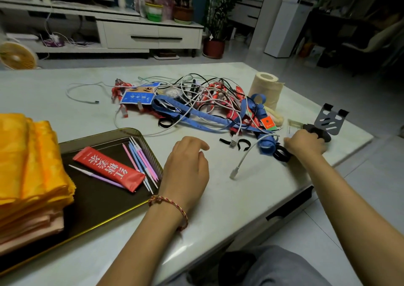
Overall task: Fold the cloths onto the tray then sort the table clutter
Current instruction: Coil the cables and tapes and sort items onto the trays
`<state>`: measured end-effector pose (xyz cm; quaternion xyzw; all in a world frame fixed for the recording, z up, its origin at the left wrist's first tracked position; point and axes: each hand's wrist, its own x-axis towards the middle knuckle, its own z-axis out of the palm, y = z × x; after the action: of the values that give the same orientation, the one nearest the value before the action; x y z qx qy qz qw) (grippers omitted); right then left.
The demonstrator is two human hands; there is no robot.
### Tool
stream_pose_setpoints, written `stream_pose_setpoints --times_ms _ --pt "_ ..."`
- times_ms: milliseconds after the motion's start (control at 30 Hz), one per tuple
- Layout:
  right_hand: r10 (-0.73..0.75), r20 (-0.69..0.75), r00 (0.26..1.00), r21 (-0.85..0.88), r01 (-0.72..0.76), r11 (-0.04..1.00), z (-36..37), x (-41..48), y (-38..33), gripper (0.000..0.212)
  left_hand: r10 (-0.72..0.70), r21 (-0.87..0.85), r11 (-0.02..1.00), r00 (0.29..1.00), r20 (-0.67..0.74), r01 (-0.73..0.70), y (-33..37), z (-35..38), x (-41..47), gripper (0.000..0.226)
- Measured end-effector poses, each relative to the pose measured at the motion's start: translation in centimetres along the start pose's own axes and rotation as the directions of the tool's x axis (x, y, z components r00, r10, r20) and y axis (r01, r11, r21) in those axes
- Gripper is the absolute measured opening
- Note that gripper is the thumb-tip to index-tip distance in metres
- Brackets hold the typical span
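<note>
Right hand (306, 143) grips the dark base of the phone stand (330, 121), fingers curled round it, at about 3 o'clock on the table (54, 93). Left hand (185, 165) holds nothing; fingers loosely bent, hovering or resting on the table just right of the tray (131, 129), can't tell which.

Cloths (28, 165): yellow-orange stack, folded, sitting on the tray's left end at 9 o'clock. Folding part looks done; the step in hand is sorting clutter. Also on the tray: red sachet (109, 169) and pastel sticks (142, 161), the sticks along the right rim.

Cable tangle (196, 102) fills 12 to 2 o'clock, mixed with blue tape and red packets. Tissue roll (266, 88) stands at 2 o'clock behind it. A white cable (242, 161) trails out of the tangle toward 5 o'clock. A black strap loop (282, 153) lies touching the right wrist.

To do it well:
- Lift the stand straight up by its base. The plate is tilted and top-heavy, so a drag could tip it.
- Check that the strap loop and white cable aren't caught on the base before lifting.
- Use the free left hand to pin the tangle so nothing comes along.
- Take loose single items first and leave the knotted cables for last.
</note>
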<state>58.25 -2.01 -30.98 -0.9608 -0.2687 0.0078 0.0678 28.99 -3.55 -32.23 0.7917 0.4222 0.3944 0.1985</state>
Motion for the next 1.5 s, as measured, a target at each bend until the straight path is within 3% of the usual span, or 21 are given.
stream_pose_setpoints --times_ms 167,300,367,433,500,567,633,700,767,800,867,933,1000,1067,1167,1300,1400,1500 --pt "0.035 0.242 0.970 0.109 -0.063 0.992 -2.0 0.6 0.0 0.020 -0.022 -0.016 1.000 1.000 -0.018 0.021 0.0 -0.2 0.2 0.023" --pt "0.061 0.448 0.892 0.138 -0.137 0.981 -3.5 -0.6 0.9 0.038 -0.034 -0.031 0.999 0.999 -0.001 0.034 0.1 -0.3 0.0 0.023" --pt "0.050 0.466 0.883 0.217 -0.168 0.962 -3.4 -1.1 1.7 0.048 -0.041 -0.044 0.998 0.999 0.000 0.041 0.1 -0.3 -0.1 0.023" --pt "0.005 0.336 0.942 0.299 -0.112 0.948 -3.1 -1.4 2.5 0.050 -0.044 -0.057 0.997 0.999 -0.015 0.043 0.0 -0.4 -0.2 0.023" --pt "-0.048 0.116 0.992 0.375 0.001 0.927 -3.5 -2.2 2.7 0.030 -0.051 -0.077 0.996 0.998 -0.040 0.048 -0.1 -0.6 -0.3 0.022" --pt "-0.057 -0.073 0.996 0.370 0.080 0.925 -4.6 -2.9 2.9 0.027 -0.074 -0.094 0.993 0.993 -0.090 0.066 0.0 -1.1 -0.6 0.023" --pt "-0.095 -0.289 0.953 0.355 0.199 0.914 -6.6 -4.6 2.6 0.024 -0.149 -0.070 0.988 0.964 -0.221 0.137 0.3 -1.9 -1.1 0.024" --pt "-0.210 -0.385 0.899 0.472 0.387 0.792 -8.9 -8.0 1.0 0.031 -0.262 -0.007 0.961 0.902 -0.344 0.277 0.3 -3.1 -1.4 0.028" --pt "-0.383 -0.346 0.856 0.675 0.511 0.532 -10.2 -12.6 -1.8 0.038 -0.395 0.125 0.886 0.868 -0.303 0.447 -0.2 -4.3 -1.4 0.032" --pt "-0.487 -0.291 0.823 0.758 0.509 0.408 -10.2 -14.9 -3.6 0.038 -0.442 0.224 0.839 0.862 -0.250 0.495 -0.6 -5.0 -1.3 0.031" --pt "-0.675 -0.152 0.722 0.817 0.476 0.326 -8.6 -18.2 -6.7 0.030 -0.503 0.345 0.776 0.848 -0.166 0.527 -0.6 -5.4 -1.3 0.029" --pt "-0.791 -0.019 0.612 0.809 0.474 0.347 -6.2 -20.9 -9.8 0.028 -0.541 0.374 0.743 0.827 -0.150 0.554 -0.8 -5.9 -1.8 0.029" --pt "-0.822 0.070 0.565 0.808 0.452 0.379 -4.3 -22.5 -12.3 0.033 -0.573 0.420 0.703 0.807 -0.144 0.575 -0.9 -6.2 -2.3 0.028" --pt "-0.816 0.110 0.568 0.821 0.411 0.396 -3.0 -23.3 -13.7 0.035 -0.600 0.442 0.659 0.780 -0.179 0.609 -1.1 -6.5 -2.6 0.028" --pt "-0.791 0.051 0.610 0.758 0.492 0.428 -0.9 -24.1 -14.2 0.034 -0.631 0.387 0.633 0.736 -0.244 0.670 -1.2 -6.8 -2.7 0.032" --pt "-0.790 -0.098 0.606 0.585 0.677 0.447 0.5 -24.8 -14.0 0.035 -0.610 0.157 0.698 0.694 -0.382 0.699 -0.8 -7.2 -2.6 0.049" --pt "-0.785 -0.174 0.595 0.500 0.740 0.450 1.2 -24.8 -14.4 0.027 -0.492 0.041 0.815 0.728 -0.477 0.577 -0.7 -7.2 -2.8 0.059" --pt "-0.859 -0.125 0.497 0.329 0.837 0.437 2.2 -25.2 -14.4 0.023 -0.361 0.056 0.892 0.780 -0.512 0.449 -1.6 -6.3 -2.7 0.048"
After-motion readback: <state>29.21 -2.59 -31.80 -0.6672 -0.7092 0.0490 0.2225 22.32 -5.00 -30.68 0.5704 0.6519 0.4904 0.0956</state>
